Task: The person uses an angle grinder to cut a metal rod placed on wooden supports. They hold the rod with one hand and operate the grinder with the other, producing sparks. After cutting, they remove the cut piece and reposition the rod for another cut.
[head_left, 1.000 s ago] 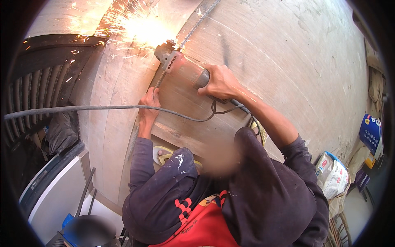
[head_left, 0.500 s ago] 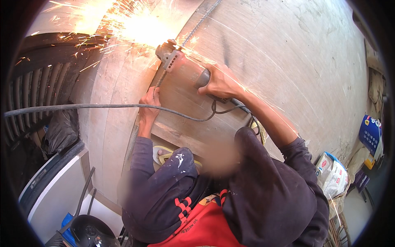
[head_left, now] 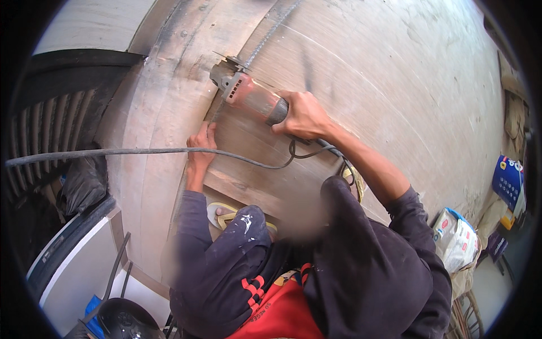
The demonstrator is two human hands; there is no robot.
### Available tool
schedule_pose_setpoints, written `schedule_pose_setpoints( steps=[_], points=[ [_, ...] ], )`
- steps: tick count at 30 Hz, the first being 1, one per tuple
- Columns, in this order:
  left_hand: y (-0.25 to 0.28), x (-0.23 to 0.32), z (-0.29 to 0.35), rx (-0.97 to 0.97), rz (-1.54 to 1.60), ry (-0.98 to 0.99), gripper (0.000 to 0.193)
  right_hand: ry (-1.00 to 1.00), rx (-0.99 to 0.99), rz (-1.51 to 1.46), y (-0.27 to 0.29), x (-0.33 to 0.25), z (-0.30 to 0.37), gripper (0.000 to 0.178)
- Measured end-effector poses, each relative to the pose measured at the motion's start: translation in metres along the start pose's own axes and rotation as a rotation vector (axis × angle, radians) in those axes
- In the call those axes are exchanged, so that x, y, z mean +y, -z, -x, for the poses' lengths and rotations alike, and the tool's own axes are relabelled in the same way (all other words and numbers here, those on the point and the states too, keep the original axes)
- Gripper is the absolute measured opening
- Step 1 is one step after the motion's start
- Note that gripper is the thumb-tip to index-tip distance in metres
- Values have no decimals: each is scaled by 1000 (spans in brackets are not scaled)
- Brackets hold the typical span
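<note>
Head view: right fingers (head_left: 293, 100) wrap the rear of the grinder (head_left: 251, 97), thumb on the near side, bare skin on casing. Left fingers (head_left: 210, 131) close on the near stretch of a ribbed rod (head_left: 272, 35), just below and left of the grinder; the rod's far stretch runs up and away beyond both sets of fingers. Disc (head_left: 223, 56) stands edge-on ahead of the left fingers, by the rod; contact and spin, cannot tell.

Risks, my judgement: a tilt of the grinder could pinch the disc and kick it back toward the bare left fingers. A loose left hold could let the rod roll. Cable (head_left: 130, 151), crossing over the left hand, could snag and tug the grinder. Hot grit could reach the open sandal (head_left: 217, 214), nearer the body than the left fingers.

Materials: rod grey, metal-looking, ridged along its length. Grinder a worn reddish barrel, slotted vents, dull grey head. Disc thin and flat. Cable smooth, dark, looped below the right fingers. Floor (head_left: 406, 73), right of the right fingers, pale, wood-grained, scuffed. Plank (head_left: 234, 189), below the left fingers, brown and straight-edged.
</note>
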State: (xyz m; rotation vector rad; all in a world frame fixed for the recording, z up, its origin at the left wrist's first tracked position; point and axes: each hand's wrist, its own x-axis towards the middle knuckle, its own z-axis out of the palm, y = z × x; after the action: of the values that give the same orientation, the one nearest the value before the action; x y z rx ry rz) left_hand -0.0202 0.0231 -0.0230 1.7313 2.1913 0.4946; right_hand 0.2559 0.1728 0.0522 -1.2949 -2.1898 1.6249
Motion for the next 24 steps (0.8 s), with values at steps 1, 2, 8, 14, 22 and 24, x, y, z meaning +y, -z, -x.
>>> schedule_pose_setpoints(
  steps=[1, 2, 8, 14, 22, 24],
  points=[
    [-1, -2, 1, -17, -5, 0, 28, -5, -9, 2, 0, 1, 0, 58],
    [-1, -3, 1, -34, -10, -3, 29, 7, 7, -3, 0, 1, 0, 59],
    [3, -10, 1, -101, 47, -46, 34, 36, 35, -2, -2, 2, 4, 59],
    [8, -11, -4, -136, 67, -55, 45, 20, 12, 21, -4, 5, 2, 58],
    [11, -7, -8, -133, 134, -27, 51, 4, 2, 45, -3, 3, 2, 59],
    [11, -6, -7, -131, 137, -19, 52, 1, 10, 55, -4, 2, 2, 58]
  ],
)
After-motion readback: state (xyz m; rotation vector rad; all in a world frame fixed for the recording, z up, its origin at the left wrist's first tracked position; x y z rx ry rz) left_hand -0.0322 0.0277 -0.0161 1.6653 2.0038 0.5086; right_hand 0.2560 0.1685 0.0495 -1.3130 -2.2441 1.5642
